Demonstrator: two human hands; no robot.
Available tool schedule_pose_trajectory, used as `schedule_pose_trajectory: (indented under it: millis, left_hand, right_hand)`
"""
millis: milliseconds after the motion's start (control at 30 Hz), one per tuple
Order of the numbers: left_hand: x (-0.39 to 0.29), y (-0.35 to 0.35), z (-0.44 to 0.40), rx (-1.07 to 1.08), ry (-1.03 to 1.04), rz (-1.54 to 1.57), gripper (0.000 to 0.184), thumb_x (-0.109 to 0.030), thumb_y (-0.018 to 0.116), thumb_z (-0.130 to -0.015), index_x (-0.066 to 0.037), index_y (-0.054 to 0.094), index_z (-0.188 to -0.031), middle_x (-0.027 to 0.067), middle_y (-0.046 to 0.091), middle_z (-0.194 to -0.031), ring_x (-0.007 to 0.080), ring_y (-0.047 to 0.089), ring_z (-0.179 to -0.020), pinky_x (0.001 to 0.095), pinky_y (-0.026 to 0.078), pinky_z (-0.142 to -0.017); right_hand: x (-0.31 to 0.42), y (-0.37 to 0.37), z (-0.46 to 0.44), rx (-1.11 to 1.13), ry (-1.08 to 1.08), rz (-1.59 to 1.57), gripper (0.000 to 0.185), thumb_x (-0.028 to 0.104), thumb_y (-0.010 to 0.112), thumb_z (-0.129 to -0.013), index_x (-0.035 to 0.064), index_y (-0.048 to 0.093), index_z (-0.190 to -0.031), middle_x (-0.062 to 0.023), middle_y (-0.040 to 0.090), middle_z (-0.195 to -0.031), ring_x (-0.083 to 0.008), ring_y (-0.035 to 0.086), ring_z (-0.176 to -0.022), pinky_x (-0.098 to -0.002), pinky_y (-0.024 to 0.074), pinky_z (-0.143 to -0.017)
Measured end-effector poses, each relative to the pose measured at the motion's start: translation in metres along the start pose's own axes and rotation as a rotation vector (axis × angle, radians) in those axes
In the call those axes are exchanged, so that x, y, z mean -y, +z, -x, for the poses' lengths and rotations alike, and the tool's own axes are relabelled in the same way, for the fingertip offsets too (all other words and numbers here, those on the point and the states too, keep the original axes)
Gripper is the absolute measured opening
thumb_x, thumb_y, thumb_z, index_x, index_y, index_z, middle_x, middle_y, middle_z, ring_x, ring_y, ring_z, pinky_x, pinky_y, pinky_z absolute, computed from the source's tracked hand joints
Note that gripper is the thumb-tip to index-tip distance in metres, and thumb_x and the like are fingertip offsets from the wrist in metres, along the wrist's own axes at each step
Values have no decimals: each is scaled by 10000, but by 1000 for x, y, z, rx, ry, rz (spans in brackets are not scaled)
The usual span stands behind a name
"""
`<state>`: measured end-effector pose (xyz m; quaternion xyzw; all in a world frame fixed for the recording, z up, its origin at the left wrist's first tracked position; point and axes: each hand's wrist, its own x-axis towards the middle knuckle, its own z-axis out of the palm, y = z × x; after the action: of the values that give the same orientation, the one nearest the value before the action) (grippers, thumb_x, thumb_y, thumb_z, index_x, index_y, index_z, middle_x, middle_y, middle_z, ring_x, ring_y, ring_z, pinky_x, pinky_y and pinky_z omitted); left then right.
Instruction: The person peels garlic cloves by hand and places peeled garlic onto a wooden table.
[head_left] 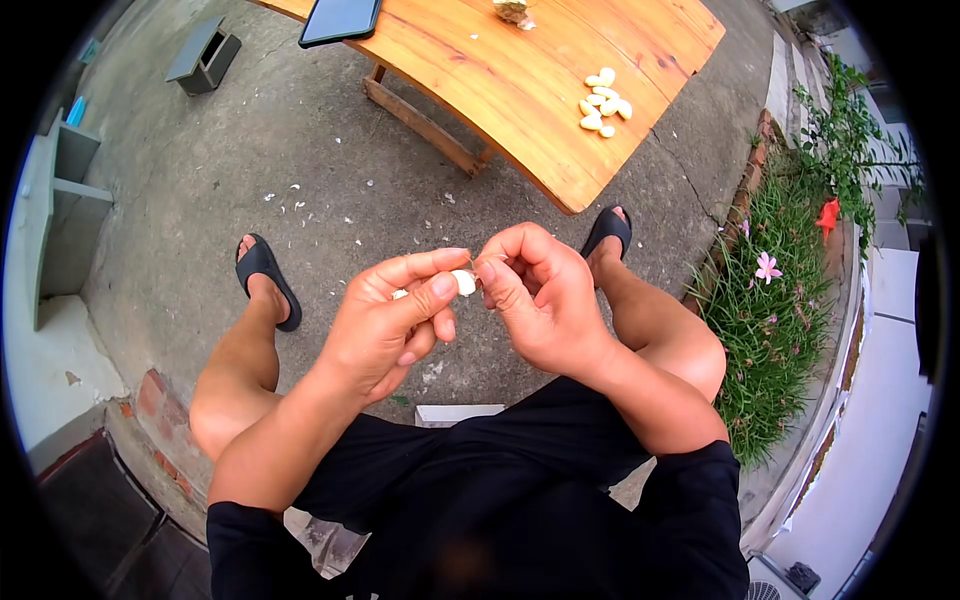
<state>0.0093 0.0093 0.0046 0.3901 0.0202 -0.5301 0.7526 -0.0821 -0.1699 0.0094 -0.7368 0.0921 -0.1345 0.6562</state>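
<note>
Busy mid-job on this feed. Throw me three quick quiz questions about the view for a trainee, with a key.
1. True or false: the phone lies on the ground.

2. Where is the single pale clove?
A) On a slipper
B) At the fingertips, between the left hand and the right hand
C) In the grass

3. In the picture, which hand is nearer the loose group of cloves?

Key:
1. False; it lies on the wooden table.
2. B; the pale clove is there.
3. The right hand.

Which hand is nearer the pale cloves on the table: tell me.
Right: the right hand is below the cloves in frame; the left hand is farther off, to their lower left.
</note>
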Motion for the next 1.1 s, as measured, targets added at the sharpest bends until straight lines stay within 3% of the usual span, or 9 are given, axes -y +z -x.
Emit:
schedule_pose_trajectory:
  millis: [133, 233, 367, 433, 533, 833, 1100]
  left_hand:
    - [1, 7, -1, -25, 37, -23, 301, -65, 634, -997, 19, 615, -1285, 156, 721, -1079, 112, 681, -659, 172, 392, -410]
    - [2, 5, -2, -9, 56, 1, 287, -66, 636, -997, 12, 616, -1272, 151, 717, -1100, 134, 716, -717, 165, 403, -407]
    - [3, 0, -3, 9, 54, -12, 212, -86, 608, -1016, -24, 636, -1217, 144, 714, -1106, 119, 710, -709, 159, 389, -378]
    - [3, -1, -3, 17, 55, 17, 194, -87, 632, -1005, -13, 640, -1183, 135, 716, -1070, 131, 718, -717, 166, 393, -381]
    - [1, -1, -2, 16, 41, 42, 184, -90, 647, -998, -9, 643, -1163, 127, 717, -1041, 136, 720, -715, 169, 396, -384]
    - [-1, 2, 0, 83, -40, 110, 217, -61, 682, -966, -22, 638, -1175, 114, 713, -1026, 143, 721, -761, 172, 422, -420]
    - [0, 2, -1, 125, -61, 132, 283, -21, 684, -948, -29, 598, -1218, 128, 720, -1056, 144, 720, -759, 171, 422, -428]
  right_hand:
    - [7, -9, -3, -7, 155, -62, 25, 14, 633, -959, -2, 627, -941, -66, 649, -819, -112, 625, -715, -267, 509, -627]
    - [13, -14, -7, -15, 117, 30, 53, -7, 634, -951, -13, 672, -988, -83, 681, -872, -118, 650, -775, -260, 526, -674]
    - [13, -23, -14, 105, -146, 174, 167, -3, 691, -924, -7, 717, -1089, -91, 701, -956, -135, 667, -854, -256, 535, -737]
    - [21, -21, -13, 114, -99, 97, 159, -16, 729, -876, 10, 746, -1032, -118, 721, -916, -180, 700, -849, -285, 549, -710]
    - [21, -24, -15, 190, -224, 180, 152, -3, 755, -857, 11, 745, -1009, -124, 718, -917, -196, 702, -836, -298, 554, -711]
    - [19, -16, -14, 143, -441, 412, 83, -20, 689, -863, 7, 613, -881, -135, 625, -814, -312, 636, -737, -376, 515, -634]
    - [19, -18, -11, 101, -313, 384, 81, -34, 651, -880, 6, 601, -930, -134, 617, -834, -300, 637, -748, -362, 509, -642]
